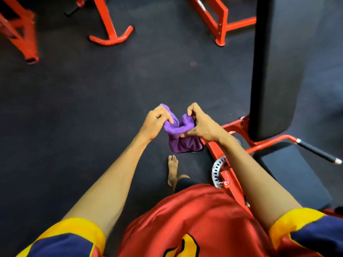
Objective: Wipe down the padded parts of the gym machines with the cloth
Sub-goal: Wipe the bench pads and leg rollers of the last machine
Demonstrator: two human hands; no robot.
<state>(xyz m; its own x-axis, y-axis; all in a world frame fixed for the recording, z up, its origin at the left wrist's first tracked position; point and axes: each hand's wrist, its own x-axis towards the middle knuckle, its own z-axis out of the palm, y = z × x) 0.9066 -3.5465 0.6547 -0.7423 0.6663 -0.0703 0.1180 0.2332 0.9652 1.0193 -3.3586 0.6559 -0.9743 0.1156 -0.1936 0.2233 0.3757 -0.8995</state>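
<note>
While a person is standing barefoot on the dark floor [92, 89], a red shirt [194, 219] with yellow-and-navy sleeves is filling the bottom edge. One bare foot [172, 169] is showing just ahead of the shirt. Both bare arms are reaching forward and meeting mid-frame.

To the right, a black seat pad [293, 179] is sitting on a red frame [228, 175], with a perforated metal disc [216, 171] at the frame's side and a black-gripped handle [317, 152] sticking out right.

The purple cloth [181, 138] is hanging in the air between the hands, above the floor and just left of the red frame, not touching any pad. The left hand [155, 123] is gripping the cloth's upper left part with curled fingers. The right hand [201, 127] is pinching the upper right part between thumb and fingers. The cloth is bunching between them and drooping below.

Further right, a tall black back pad [282, 71] is rising upright from the frame, well apart from the cloth.

At the far edge, other red machine legs [111, 34] are standing on the floor, blurry at the left.
</note>
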